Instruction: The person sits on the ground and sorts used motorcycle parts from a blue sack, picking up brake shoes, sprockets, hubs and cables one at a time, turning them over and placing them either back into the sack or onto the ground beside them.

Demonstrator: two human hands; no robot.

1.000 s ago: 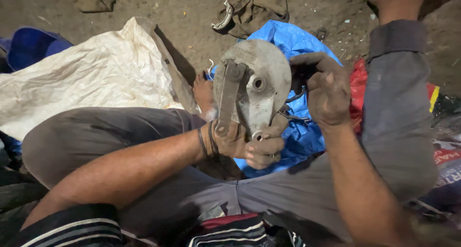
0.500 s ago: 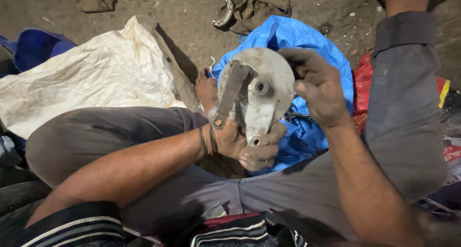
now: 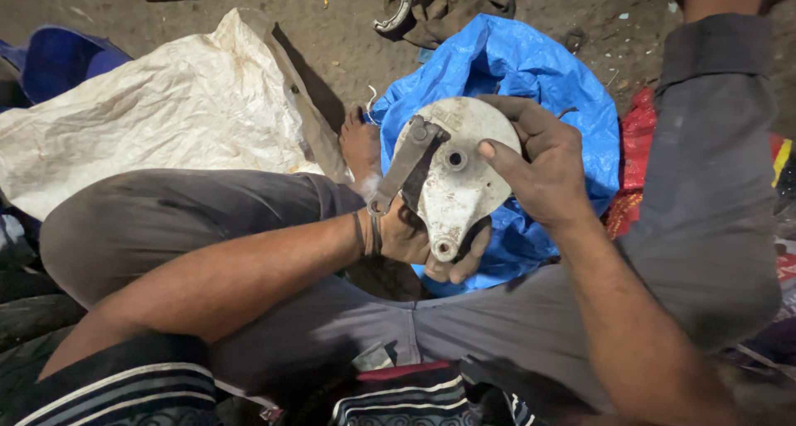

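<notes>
Head view, steeply downward, close.

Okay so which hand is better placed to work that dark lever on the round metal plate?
Probably the right hand: its thumb lies across the face of the round metal plate, close to the dark lever. The left hand grips the plate from underneath, supporting it.

Bare forearms, a dark thread band (image 3: 371,234) round the left wrist. Grey trousers (image 3: 514,326) cover both legs; a dark striped shirt hem (image 3: 398,397) shows nearest.
</notes>
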